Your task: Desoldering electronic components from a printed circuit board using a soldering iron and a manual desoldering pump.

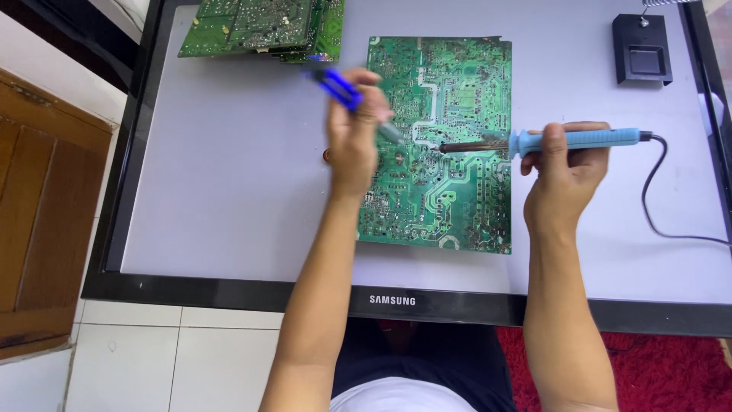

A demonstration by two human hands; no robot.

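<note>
Far to the left of your left-hand fingers stood a brown wooden cabinet point(46, 206) on a white tiled floor point(175, 358). Up and left of those fingers lay a stack of green circuit boards point(259, 27), near the top of the blue-handled tool. Your left hand point(352, 137) was clenched around that blue desoldering pump point(347, 91), its grey tip slanting down just right of your fingers onto the large green circuit board point(438, 145). The board lay flat on a grey screen panel point(229, 152), between your two hands. Your right hand point(564, 172) gripped the light-blue soldering iron point(549, 140), its dark tip reaching left from your fingers to rest on the board's middle, close to the pump's tip. Up and right of those fingers sat a black stand point(643, 49); the iron's black cord point(656, 198) trailed away right.
</note>
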